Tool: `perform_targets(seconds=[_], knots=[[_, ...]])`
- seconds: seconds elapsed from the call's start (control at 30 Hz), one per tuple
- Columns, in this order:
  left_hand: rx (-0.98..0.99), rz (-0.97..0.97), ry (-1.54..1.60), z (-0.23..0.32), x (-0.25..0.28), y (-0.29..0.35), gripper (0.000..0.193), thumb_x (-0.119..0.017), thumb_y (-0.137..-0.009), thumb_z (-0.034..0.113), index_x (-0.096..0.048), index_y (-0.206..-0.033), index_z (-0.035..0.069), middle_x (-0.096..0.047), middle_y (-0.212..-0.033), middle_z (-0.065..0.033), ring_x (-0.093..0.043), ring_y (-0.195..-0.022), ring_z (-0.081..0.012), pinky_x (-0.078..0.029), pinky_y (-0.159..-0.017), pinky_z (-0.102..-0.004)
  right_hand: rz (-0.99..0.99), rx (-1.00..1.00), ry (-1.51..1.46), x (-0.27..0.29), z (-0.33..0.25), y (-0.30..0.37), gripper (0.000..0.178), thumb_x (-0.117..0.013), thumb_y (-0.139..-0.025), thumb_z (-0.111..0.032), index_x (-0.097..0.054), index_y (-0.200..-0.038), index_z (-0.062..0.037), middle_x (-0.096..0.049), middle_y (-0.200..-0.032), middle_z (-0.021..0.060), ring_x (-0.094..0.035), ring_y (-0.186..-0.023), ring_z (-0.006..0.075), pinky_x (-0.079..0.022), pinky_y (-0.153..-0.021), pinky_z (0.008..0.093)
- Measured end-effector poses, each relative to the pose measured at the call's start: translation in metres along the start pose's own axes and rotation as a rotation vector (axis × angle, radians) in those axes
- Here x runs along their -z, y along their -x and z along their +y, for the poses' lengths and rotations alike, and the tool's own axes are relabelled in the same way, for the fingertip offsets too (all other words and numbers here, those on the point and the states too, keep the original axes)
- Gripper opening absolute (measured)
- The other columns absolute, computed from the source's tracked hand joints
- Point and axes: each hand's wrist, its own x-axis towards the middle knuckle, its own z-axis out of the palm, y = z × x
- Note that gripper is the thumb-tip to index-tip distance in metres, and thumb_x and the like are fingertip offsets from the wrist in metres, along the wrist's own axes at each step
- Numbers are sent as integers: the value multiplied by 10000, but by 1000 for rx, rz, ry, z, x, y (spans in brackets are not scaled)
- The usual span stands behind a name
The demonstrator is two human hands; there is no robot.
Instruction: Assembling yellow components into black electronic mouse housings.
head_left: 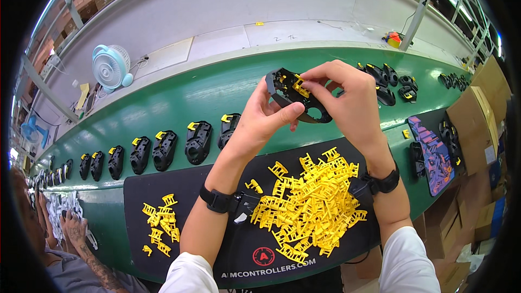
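Black shell: the black shell (296, 100) was held up between both hands, hollow side showing, a round opening near its right end.
Yellow clip: the yellow clip (299, 86) lay in the hollow, at the right fingertips; whether it was seated could not be told.
Right fingers: thumb and forefinger of the right hand (344, 84) were nearly together, pinching the clip; the others were curled.
Left fingers: the left hand (263, 119) grasped the shell's left end, thumb along the near edge, remaining fingers partly hidden behind.
Below fingers: a large heap of yellow clips (309, 201) lay on a black mat (144, 187); a smaller cluster (163, 220) lay farther left.
Writing: a red round emblem (264, 256) and white lettering (271, 271) marked the mat's near edge; faint handwritten marks (285, 38) showed on the pale ledge beyond the fingers.
Left of fingers: a row of black shells (140, 156) with yellow pieces stood on the green surface (228, 76).
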Motion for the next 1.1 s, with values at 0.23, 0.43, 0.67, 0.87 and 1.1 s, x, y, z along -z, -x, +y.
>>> perform_targets(seconds=[0.23,0.43,0.67,0.87,1.1], knots=[[-6,-8,-73,8,-3,2,525,-785,-896,185,-488,-1298,24,-606,-1041,-41,-589,-808,-117,-505,-705,-280,4,64,68,-2,-2,2,134,-739,-823,16,-757,-947,-33,-717,-863,67,-685,-722,157,-529,-610,261],[-8,-5,-106,13,-8,3,519,-770,-910,190,-487,-1309,17,-603,-1053,-43,-578,-834,-114,-499,-730,-276,67,-5,-10,-3,-6,2,85,-755,-822,-18,-731,-903,-31,-691,-819,78,-641,-624,182,-504,-557,285],[-13,-8,-169,14,-9,3,504,-746,-928,188,-484,-1322,14,-601,-1070,-52,-574,-871,-117,-502,-719,-276,8,-2,45,1,-8,3,93,-744,-820,2,-730,-909,-20,-676,-805,68,-619,-619,163,-463,-537,279],[-7,-1,-179,9,-9,3,477,-733,-940,205,-489,-1305,15,-605,-1066,-50,-576,-868,-116,-501,-706,-274,-33,41,66,1,-5,2,72,-735,-822,2,-697,-882,0,-664,-805,108,-647,-663,248,-490,-578,327],[21,8,-149,7,-6,4,544,-553,-1032,390,-385,-1429,59,-614,-1104,-68,-622,-885,-126,-523,-687,-291,-78,23,-12,0,2,1,70,-705,-862,-37,-693,-918,2,-609,-781,72,-596,-654,184,-461,-604,281]])
